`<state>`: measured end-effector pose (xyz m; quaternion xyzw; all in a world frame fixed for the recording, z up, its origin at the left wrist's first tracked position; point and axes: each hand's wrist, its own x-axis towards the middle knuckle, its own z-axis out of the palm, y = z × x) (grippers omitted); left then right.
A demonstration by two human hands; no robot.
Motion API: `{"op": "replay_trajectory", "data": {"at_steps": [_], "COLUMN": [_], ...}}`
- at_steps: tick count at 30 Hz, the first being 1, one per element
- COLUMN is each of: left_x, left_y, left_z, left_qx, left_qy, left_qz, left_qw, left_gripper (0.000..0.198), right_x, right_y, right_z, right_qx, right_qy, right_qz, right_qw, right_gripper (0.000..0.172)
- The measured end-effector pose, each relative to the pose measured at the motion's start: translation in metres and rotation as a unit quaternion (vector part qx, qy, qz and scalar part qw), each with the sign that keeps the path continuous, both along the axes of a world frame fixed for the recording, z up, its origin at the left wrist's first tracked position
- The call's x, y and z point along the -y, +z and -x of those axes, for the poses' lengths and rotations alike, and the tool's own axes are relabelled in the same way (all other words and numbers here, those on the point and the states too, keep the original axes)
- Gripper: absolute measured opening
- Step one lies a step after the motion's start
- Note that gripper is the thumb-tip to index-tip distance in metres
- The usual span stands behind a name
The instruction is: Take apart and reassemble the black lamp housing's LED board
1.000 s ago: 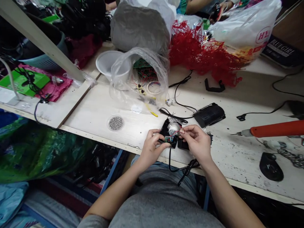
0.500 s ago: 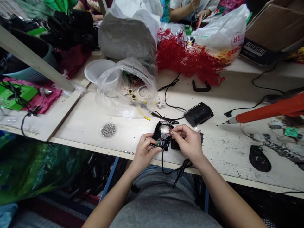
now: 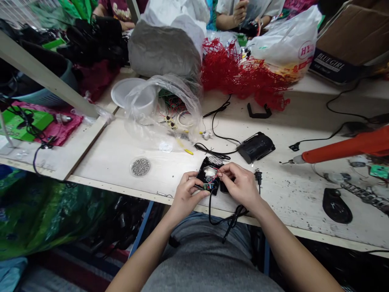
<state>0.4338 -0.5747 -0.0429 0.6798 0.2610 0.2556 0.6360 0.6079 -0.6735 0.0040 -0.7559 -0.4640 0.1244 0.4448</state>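
Note:
An opened black plastic housing (image 3: 215, 190) lies near the table's front edge, with a round white motor-like part (image 3: 209, 172) inside. My left hand (image 3: 186, 195) pinches a small circuit board (image 3: 208, 186) at the housing's near left side. Thin red wires (image 3: 217, 173) run by the white part, and the fingertips of my right hand (image 3: 241, 182) are closed on them. Beneath my right hand is another black piece (image 3: 224, 187), partly hidden. A black power cord (image 3: 232, 219) hangs from the housing over the edge; a plug (image 3: 258, 176) shows beside my right hand.
A dish of small metal screws or balls (image 3: 140, 166) stands left. Behind are a clear bag of parts (image 3: 164, 129), a black casing (image 3: 255, 147) with cord and red netting (image 3: 240, 73). An orange electric screwdriver (image 3: 340, 147) juts in from the right. Two people sit opposite.
The circuit board now looks more tilted in my left hand. My right hand has shifted slightly, and the plug beside it shows more. The whole view has moved a little.

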Motion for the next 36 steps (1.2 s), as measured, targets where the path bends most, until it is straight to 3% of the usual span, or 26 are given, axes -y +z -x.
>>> {"op": "replay_trajectory", "data": {"at_steps": [6,9,15,26,36], "left_x": [0.004,0.005,0.003,0.004,0.003], "left_y": [0.004,0.008,0.015,0.014,0.016], "left_z": [-0.002,-0.003,-0.003,-0.004,-0.007], "left_qx": [-0.026,-0.026,-0.03,-0.028,-0.039], "left_qy": [-0.01,-0.011,-0.012,-0.001,-0.002], "left_qz": [-0.13,-0.157,-0.137,-0.092,-0.05], "left_qw": [0.991,0.987,0.99,0.995,0.998], "left_gripper": [0.021,0.021,0.02,0.02,0.02], "right_x": [0.007,0.009,0.01,0.007,0.011], "right_y": [-0.008,-0.009,-0.005,0.004,0.001], "right_z": [-0.001,-0.002,-0.004,-0.008,-0.008], "right_qx": [0.033,0.055,0.088,0.152,0.161], "right_qy": [-0.005,-0.002,0.019,0.077,0.093], "right_qz": [-0.015,-0.008,0.011,0.006,0.001], "right_qw": [0.999,0.998,0.996,0.985,0.983], "right_gripper": [0.01,0.009,0.009,0.01,0.011]}}
